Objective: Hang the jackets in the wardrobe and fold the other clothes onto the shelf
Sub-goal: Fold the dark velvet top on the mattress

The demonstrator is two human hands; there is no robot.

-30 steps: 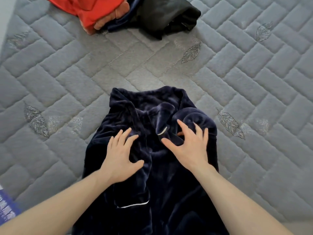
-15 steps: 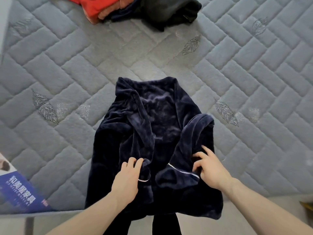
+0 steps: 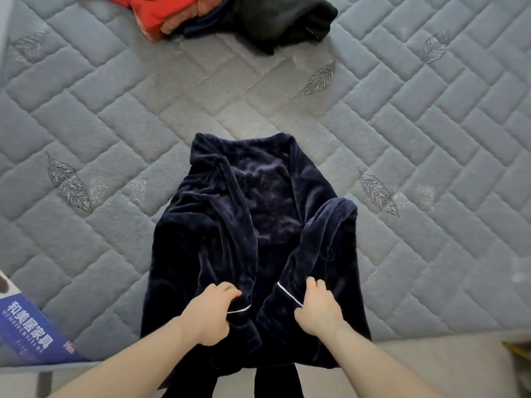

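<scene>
Grey quilted mattress [image 3: 402, 133]; left hand [image 3: 211, 313], right hand [image 3: 317, 307] each grip navy robe [image 3: 258, 214] cuff.

head view | steep downward | close over mattress [image 3: 431, 168] edge

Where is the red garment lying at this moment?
In the head view the red garment lies at the far edge of the mattress, upper left, touching the black clothes on its right, well beyond the navy top.

Robe [image 3: 253, 225] lies on mattress [image 3: 431, 168], clothes pile [image 3: 230, 15] behind.
</scene>
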